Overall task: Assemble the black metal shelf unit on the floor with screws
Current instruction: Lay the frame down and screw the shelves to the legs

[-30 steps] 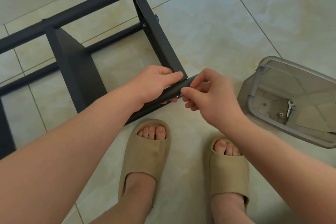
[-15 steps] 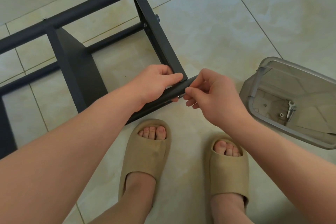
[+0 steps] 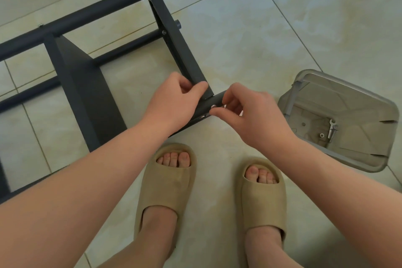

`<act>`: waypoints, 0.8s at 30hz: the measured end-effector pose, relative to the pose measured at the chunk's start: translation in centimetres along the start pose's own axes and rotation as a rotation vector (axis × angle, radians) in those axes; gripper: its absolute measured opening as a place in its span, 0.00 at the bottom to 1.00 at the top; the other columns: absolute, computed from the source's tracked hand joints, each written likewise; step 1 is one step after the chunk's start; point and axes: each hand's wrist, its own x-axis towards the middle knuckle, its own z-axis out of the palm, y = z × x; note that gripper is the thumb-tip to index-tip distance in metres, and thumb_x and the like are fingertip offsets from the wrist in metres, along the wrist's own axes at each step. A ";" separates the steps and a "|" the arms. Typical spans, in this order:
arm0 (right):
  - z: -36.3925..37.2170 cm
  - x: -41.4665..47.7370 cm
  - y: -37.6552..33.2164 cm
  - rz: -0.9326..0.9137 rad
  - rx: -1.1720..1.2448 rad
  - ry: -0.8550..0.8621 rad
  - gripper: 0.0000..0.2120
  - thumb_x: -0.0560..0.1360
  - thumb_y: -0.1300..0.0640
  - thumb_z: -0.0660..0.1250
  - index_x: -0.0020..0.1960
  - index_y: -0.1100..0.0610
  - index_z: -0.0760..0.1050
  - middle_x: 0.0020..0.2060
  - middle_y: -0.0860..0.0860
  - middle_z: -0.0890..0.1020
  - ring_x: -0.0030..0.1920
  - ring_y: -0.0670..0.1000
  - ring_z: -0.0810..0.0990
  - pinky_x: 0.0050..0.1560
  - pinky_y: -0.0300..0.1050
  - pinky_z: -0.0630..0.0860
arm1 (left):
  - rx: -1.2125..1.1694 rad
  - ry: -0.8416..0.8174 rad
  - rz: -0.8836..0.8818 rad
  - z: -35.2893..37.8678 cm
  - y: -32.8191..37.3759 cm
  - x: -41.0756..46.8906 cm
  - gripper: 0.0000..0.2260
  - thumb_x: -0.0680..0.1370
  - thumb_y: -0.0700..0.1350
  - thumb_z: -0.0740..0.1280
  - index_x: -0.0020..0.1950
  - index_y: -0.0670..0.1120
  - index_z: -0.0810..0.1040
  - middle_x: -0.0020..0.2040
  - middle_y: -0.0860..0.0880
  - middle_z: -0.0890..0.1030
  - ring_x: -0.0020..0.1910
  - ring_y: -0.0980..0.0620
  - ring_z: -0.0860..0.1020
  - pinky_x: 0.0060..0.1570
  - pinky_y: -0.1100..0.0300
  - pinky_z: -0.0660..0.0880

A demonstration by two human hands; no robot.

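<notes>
Left hand (image 3: 174,102) is gripping the corner of the black metal shelf frame (image 3: 174,35), steadying it. Right hand (image 3: 250,113) is pinching a small silver screw (image 3: 213,106), probably threading it in.

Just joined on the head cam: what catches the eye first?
At centre, the left hand grips the black shelf frame at its corner joint, while the right hand pinches a silver screw in the tube end. At right, an open grey bin holds a small wrench.
</notes>
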 end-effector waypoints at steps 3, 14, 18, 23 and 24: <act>-1.7 -1.5 1.8 -0.034 -0.016 0.099 0.17 0.77 0.40 0.66 0.54 0.54 0.78 0.46 0.45 0.81 0.49 0.47 0.80 0.47 0.51 0.80 | 0.086 0.219 0.229 0.2 0.5 -0.8 0.11 0.80 0.56 0.66 0.54 0.49 0.72 0.48 0.52 0.75 0.44 0.52 0.74 0.41 0.57 0.70; -10.8 -2.8 13.1 0.512 -0.214 0.104 0.08 0.80 0.55 0.66 0.57 0.54 0.82 0.49 0.50 0.83 0.49 0.50 0.78 0.51 0.41 0.70 | 0.574 -0.199 1.108 10.2 4.9 -3.8 0.14 0.77 0.50 0.67 0.61 0.47 0.78 0.64 0.48 0.77 0.66 0.43 0.71 0.59 0.45 0.73; -10.8 -2.1 16.3 0.615 -0.369 -0.143 0.12 0.81 0.57 0.64 0.62 0.55 0.81 0.56 0.54 0.83 0.57 0.56 0.79 0.54 0.43 0.71 | 0.890 -0.324 1.163 12.8 5.8 -2.5 0.16 0.82 0.51 0.61 0.68 0.49 0.73 0.76 0.48 0.67 0.79 0.43 0.55 0.72 0.44 0.57; -8.6 -2.4 19.9 0.654 -0.502 -0.378 0.15 0.77 0.64 0.64 0.62 0.55 0.79 0.57 0.57 0.82 0.56 0.60 0.81 0.49 0.46 0.75 | 0.951 -0.312 1.165 13.8 5.7 -1.3 0.11 0.83 0.51 0.61 0.63 0.52 0.76 0.69 0.49 0.76 0.79 0.45 0.56 0.73 0.42 0.55; -8.2 -2.7 20.3 0.639 -0.531 -0.415 0.15 0.76 0.65 0.65 0.60 0.56 0.78 0.57 0.58 0.81 0.55 0.60 0.80 0.49 0.47 0.75 | 0.944 -0.306 1.172 13.8 5.6 -1.1 0.10 0.83 0.51 0.62 0.62 0.52 0.77 0.68 0.49 0.77 0.79 0.45 0.56 0.73 0.41 0.55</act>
